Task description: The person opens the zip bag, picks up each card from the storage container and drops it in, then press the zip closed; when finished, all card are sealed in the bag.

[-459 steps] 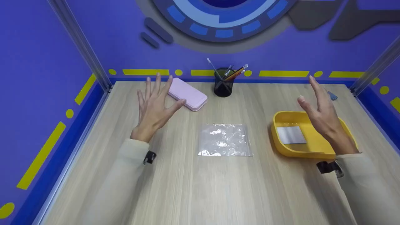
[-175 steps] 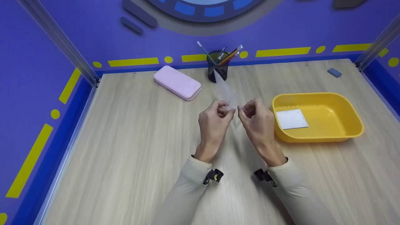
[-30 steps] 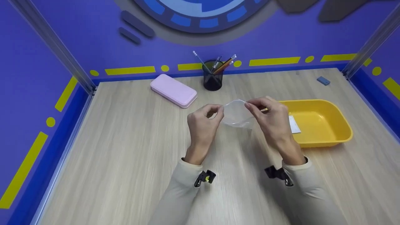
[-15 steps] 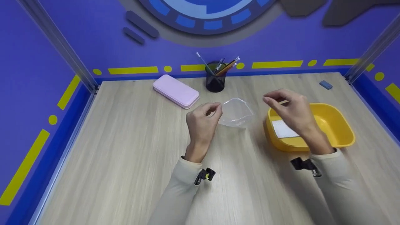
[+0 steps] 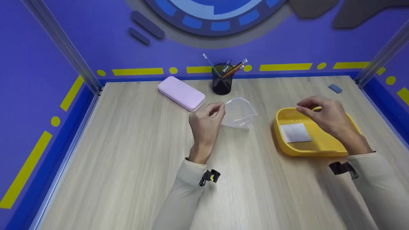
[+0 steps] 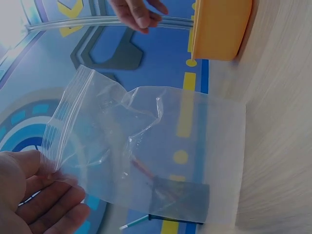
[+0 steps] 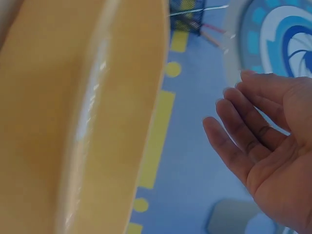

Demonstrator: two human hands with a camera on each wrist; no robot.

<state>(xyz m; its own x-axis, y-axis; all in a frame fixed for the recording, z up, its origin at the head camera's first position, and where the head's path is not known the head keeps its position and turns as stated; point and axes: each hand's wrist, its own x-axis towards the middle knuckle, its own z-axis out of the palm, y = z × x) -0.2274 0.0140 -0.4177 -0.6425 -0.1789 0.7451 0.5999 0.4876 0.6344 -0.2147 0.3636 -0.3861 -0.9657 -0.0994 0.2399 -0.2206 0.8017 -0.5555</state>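
Observation:
My left hand (image 5: 205, 127) pinches a clear zip bag (image 6: 146, 126) by one corner at its ridged zip end. The bag (image 5: 238, 113) is held up over the table, its mouth bowed apart in the head view, and I see nothing in it. To the right, my right hand (image 5: 329, 119) hovers over the yellow bin (image 5: 282, 147) with nothing in its fingers. Those fingers (image 7: 239, 131) are loosely bent in the right wrist view. A flat silvery-white square (image 5: 295, 132) lies at the left side of the bin.
A pink pencil case (image 5: 181, 93) lies at the back left. The black mesh pen cup (image 5: 221, 84) with several pencils and pens stands near the back wall. A small blue-grey block (image 5: 335, 88), like an eraser, sits at the back right.
My right hand has let go of the bag and moved right, over the bin. The left hand still pinches the bag, which it has barely moved.

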